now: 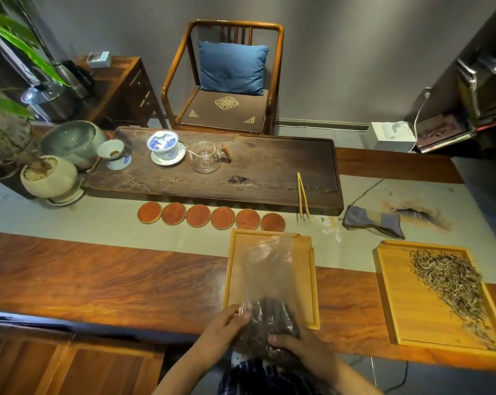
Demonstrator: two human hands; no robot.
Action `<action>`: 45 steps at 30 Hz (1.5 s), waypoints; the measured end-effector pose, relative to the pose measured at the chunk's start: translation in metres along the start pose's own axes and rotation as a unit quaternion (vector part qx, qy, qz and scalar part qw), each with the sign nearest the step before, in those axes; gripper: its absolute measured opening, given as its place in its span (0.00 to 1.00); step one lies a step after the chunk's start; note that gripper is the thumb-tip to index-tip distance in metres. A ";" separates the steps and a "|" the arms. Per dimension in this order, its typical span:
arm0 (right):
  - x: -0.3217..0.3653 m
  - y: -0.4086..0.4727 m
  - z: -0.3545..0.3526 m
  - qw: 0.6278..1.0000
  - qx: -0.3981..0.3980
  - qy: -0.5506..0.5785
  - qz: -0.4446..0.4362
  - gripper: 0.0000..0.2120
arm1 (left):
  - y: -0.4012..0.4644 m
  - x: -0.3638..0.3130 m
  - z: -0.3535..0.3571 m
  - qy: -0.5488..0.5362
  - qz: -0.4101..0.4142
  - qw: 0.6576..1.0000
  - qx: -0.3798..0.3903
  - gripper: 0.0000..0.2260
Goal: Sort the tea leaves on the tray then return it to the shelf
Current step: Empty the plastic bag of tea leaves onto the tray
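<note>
1. Hands first: your left hand (227, 323) and right hand (295, 347) both have their grip clamped on the plastic bag (269, 280) of dark tea leaves (272, 323), at the table's (98, 280) near edge.
2. Beneath the bag lies the near tray (306, 280); the leaves look unspilled, so judge this as the loading step, sorting not yet begun.
3. Next, tip the bag's mouth over that tray and keep the leaves inside its rim.
4. Further right, a second tray (398, 295) already carries pale leaves (446, 280).
5. Beyond, tongs (301, 195) lean on the tea board (269, 172).
</note>
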State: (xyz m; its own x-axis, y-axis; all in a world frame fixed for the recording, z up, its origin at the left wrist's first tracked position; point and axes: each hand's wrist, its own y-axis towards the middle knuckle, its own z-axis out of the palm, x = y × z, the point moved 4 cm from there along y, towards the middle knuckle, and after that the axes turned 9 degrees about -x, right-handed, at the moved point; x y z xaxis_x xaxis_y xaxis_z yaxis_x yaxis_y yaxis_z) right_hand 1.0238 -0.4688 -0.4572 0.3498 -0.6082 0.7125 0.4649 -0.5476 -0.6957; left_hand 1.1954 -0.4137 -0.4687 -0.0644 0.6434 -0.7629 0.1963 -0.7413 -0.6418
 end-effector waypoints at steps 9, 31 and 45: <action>0.001 -0.011 0.002 0.996 -0.050 -0.078 0.001 0.15 | -0.006 -0.003 -0.002 0.057 0.085 0.992 -0.073 0.09; 0.028 -0.014 -0.031 0.987 -0.110 -0.097 -0.064 0.20 | -0.013 -0.042 -0.004 0.050 0.133 0.970 -0.195 0.03; 0.052 -0.005 -0.039 0.986 -0.127 -0.061 -0.088 0.16 | -0.006 -0.064 -0.011 0.047 0.146 0.963 -0.220 0.06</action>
State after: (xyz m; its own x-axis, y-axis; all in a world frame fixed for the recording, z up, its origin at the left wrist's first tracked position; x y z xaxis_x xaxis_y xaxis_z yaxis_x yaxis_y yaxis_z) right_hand 1.0078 -0.5201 -0.4198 0.3844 -0.4258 0.8191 0.3132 -0.7745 -0.5496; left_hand 1.2093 -0.4487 -0.4148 0.1406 0.4496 -0.8821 0.5901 -0.7534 -0.2900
